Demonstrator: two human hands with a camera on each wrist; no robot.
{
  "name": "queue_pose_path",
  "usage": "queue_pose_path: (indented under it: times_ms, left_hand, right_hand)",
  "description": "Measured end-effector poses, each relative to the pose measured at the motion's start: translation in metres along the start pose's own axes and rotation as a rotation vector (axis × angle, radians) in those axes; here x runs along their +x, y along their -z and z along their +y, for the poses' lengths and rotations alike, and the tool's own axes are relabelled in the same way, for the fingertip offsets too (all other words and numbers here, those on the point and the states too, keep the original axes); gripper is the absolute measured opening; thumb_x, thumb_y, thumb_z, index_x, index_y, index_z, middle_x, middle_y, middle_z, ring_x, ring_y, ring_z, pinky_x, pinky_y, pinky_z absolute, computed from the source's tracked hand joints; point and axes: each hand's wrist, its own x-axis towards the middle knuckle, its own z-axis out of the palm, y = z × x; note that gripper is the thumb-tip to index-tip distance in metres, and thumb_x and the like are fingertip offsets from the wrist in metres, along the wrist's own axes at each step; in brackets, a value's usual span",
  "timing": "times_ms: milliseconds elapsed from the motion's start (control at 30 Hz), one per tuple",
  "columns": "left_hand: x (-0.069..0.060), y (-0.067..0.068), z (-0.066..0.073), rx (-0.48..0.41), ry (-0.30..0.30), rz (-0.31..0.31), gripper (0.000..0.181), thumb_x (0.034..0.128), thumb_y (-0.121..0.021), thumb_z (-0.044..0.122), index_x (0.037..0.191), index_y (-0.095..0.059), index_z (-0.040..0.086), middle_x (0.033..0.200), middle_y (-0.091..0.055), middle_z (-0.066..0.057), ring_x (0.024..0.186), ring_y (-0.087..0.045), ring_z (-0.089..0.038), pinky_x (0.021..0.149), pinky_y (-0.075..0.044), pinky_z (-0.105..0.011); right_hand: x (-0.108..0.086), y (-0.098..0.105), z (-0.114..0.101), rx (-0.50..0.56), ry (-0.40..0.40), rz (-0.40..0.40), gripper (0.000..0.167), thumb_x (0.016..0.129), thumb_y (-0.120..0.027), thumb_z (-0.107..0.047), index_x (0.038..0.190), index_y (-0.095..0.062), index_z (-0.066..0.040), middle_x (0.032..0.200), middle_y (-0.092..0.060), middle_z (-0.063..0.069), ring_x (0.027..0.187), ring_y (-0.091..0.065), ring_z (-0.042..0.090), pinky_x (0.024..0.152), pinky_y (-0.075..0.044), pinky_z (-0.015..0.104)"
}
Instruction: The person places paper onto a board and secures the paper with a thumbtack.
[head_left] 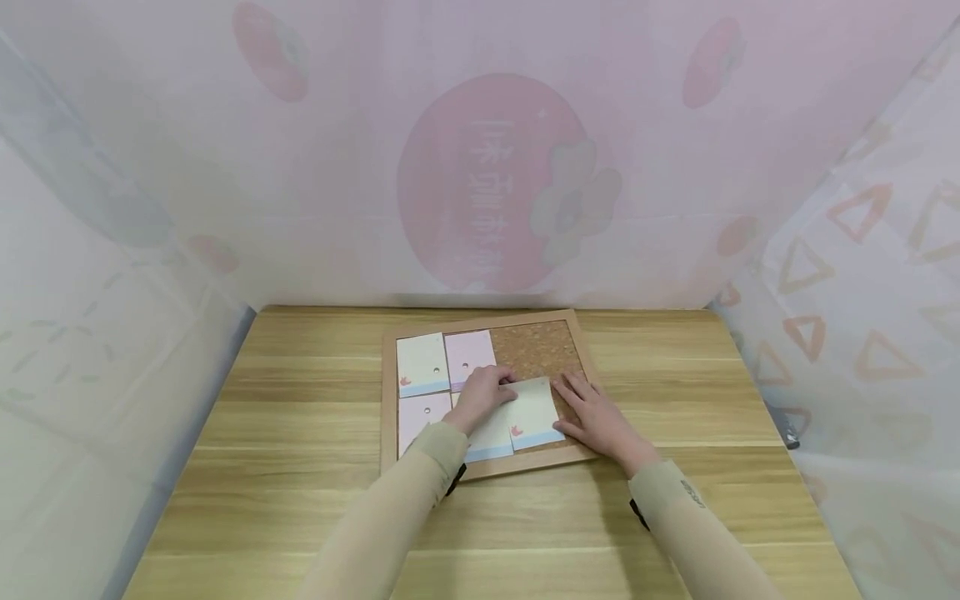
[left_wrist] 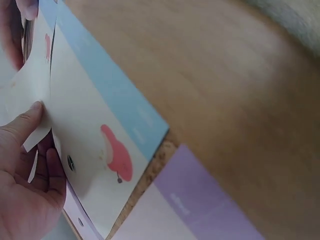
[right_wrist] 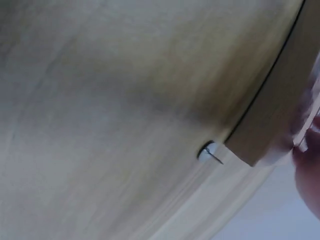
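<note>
A wood-framed corkboard (head_left: pixel 536 348) lies on the table. My left hand (head_left: pixel 480 398) pinches the upper left corner of a cream note sheet (head_left: pixel 536 417) with a blue bottom strip; thumb and fingers hold that corner raised in the left wrist view. The sheet lies at the lower right of the board. My right hand (head_left: pixel 597 423) rests at the sheet's right edge, fingers spread, touching it. Beside the sheet is another cream note (left_wrist: pixel 82 115), with a thumbtack (left_wrist: pixel 70 163) through it. Part of that note is hidden by my left hand in the head view.
A cream note (head_left: pixel 418 357) and a pink note (head_left: pixel 469 344) are tacked along the board's top, another pink note (head_left: pixel 420 419) at lower left. A loose thumbtack (right_wrist: pixel 208 151) lies near the frame's corner. Patterned cloth walls (head_left: pixel 337 208) enclose the table (head_left: pixel 285 467).
</note>
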Motion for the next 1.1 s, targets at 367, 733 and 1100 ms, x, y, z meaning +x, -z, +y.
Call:
queue_pose_path:
  times_ms: [367,733,1100]
  left_hand:
    - [-0.0028,-0.0050,-0.0023,-0.065,0.013,0.025,0.016,0.0867,-0.078,0.016,0.102,-0.075,0.012,0.095,-0.077,-0.002,0.086,-0.068,-0.015,0.082,-0.054,-0.032]
    - [-0.0003,-0.0090,0.0008,-0.058,0.005,0.013,0.029,0.0882,-0.076,0.015,0.117,-0.074,0.014,0.117,-0.075,-0.003,0.114,-0.068,-0.022,0.103,-0.052,-0.040]
    - [-0.0031,-0.0073,0.0040,0.087,-0.061,-0.009,0.041,0.0893,-0.075,0.017,0.129,-0.068,0.013,0.131,-0.067,-0.009,0.125,-0.059,-0.030,0.110,-0.046,-0.045]
  right_hand:
    - [-0.0058,-0.0017,-0.0016,0.032,0.132,0.102,0.084,0.085,-0.079,-0.032,0.152,-0.039,-0.002,0.159,-0.037,0.021,0.146,-0.036,0.041,0.117,-0.036,0.056]
    - [-0.0072,-0.0036,-0.0022,-0.006,0.225,0.132,0.073,0.087,-0.078,-0.028,0.146,-0.047,0.000,0.157,-0.039,0.023,0.145,-0.039,0.040,0.113,-0.041,0.056]
    - [-0.0097,-0.0052,-0.0062,-0.024,0.222,0.099,0.064,0.088,-0.076,-0.031,0.140,-0.055,-0.001,0.149,-0.051,0.019,0.140,-0.046,0.039,0.110,-0.043,0.058]
